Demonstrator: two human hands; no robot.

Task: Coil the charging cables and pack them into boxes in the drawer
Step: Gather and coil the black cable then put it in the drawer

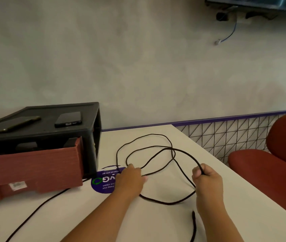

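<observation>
right hand [206, 179]: fist closed round the cable [166, 203]; the strand comes out at the top of the fist.
left hand [130, 179]: back to camera, fingers bent down onto a cable strand. Pinch or plain press, can't tell.
cable: thin and dark, several loose overlapping loops flat on the table [156, 222]. They spread from between the hands out toward the wall, and one loop sags back between the wrists.
loose end [193, 224]: lies just beside the right forearm.
handling: my read is light and limp. Jacket looks braided, so grip should be decent. No spring, so loops won't hold shape unless pinned. Crossed strands could snag under a hard pull.
where to hold: on the cord itself. One hand anchors the gathered turns, the other feeds slack.
stray run [34, 210]: dark line from under the drawer [34, 168] toward lower left. Same cable or a second, can't tell.
drawer: red front, pulled out of the black unit [86, 109], left of the hands. Inside and boxes not visible.
unit top: phone [14, 123] and second phone [68, 119].
other: purple sticker [102, 185] partly under the left hand; red chairs [269, 172] at right.
</observation>
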